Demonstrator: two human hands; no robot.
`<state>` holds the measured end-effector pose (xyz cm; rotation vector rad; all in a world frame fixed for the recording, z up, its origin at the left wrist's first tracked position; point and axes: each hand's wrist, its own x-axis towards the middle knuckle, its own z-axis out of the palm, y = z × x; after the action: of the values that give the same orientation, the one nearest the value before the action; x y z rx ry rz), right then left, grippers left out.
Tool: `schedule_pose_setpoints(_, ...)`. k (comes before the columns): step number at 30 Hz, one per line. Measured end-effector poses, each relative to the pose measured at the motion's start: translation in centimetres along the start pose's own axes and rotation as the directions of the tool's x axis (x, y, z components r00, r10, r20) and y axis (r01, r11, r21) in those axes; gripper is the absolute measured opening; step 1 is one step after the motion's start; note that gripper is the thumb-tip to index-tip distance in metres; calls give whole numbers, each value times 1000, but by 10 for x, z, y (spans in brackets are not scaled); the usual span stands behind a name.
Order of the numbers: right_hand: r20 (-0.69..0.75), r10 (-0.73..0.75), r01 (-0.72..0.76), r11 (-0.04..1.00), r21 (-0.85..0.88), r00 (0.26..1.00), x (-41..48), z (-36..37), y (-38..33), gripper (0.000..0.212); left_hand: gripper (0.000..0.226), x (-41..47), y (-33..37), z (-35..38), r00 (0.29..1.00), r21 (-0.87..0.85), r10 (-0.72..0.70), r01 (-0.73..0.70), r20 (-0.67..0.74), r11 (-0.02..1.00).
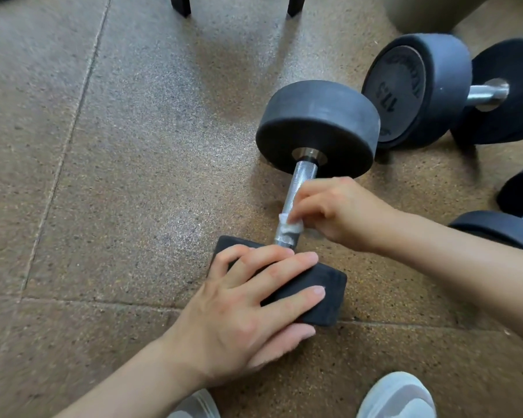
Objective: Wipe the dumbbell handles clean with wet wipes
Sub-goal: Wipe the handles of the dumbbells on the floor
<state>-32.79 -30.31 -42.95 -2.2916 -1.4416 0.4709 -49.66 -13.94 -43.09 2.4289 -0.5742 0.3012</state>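
A black dumbbell (317, 125) lies on the floor in the middle of the view, its knurled steel handle (301, 188) pointing toward me. My left hand (254, 312) lies flat over the near weight head (317, 294), fingers spread across its top. My right hand (335, 209) pinches a small white wet wipe (290, 226) wrapped against the lower end of the handle, close to the near head. Most of the wipe is hidden under my fingers.
A second dumbbell (429, 89) lies on the speckled rubber floor (133, 176) at the upper right, and a third (514, 218) at the right edge. Two black furniture legs (180, 4) stand at the top. My grey shoes (396, 396) show at the bottom.
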Motion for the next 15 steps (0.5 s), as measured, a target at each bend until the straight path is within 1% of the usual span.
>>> schedule_pose_setpoints(1, -52, 25, -24, 1000, 12, 998, 1, 1, 0, 13, 30, -1, 1, 1, 1000, 2, -6, 6, -23, 1000)
schedule_pose_setpoints(2, -59, 16, -15, 999, 30, 998, -1, 4, -2, 12, 29, -2, 1, 2, 999, 1, -15, 15, -49, 1000)
schedule_pose_setpoints(4, 9, -63, 63, 997, 55, 998, -6, 9, -10, 13, 27, -5, 3, 4, 995, 1, -31, 31, -94, 1000)
schedule_pose_setpoints(6, 54, -121, 120, 992, 27, 991, -1, 11, -15, 14, 27, -5, 3, 4, 993, 8, -31, 32, -112, 999)
schedule_pose_setpoints(8, 36, -120, 120, 993, 3, 992, 18, 13, -14, 8, 26, -5, 2, 2, 992, 20, -38, 41, -117, 999)
schedule_pose_setpoints(10, 40, -131, 131, 991, -5, 991, 25, 15, -14, 8, 26, -7, 2, -2, 993, 33, -39, 43, -114, 999)
schedule_pose_setpoints(11, 58, -138, 138, 990, 4, 989, 20, 15, -13, 9, 26, -8, 1, -3, 993, 38, -40, 44, -108, 998)
schedule_pose_setpoints(13, 79, -140, 139, 990, 22, 987, 9, 12, -11, 19, 26, -11, 2, -4, 993, 53, -63, 69, -104, 996)
schedule_pose_setpoints(15, 30, -113, 113, 994, 5, 993, 10, 13, -8, 23, 25, -10, 5, -2, 990, 48, -75, 82, -117, 996)
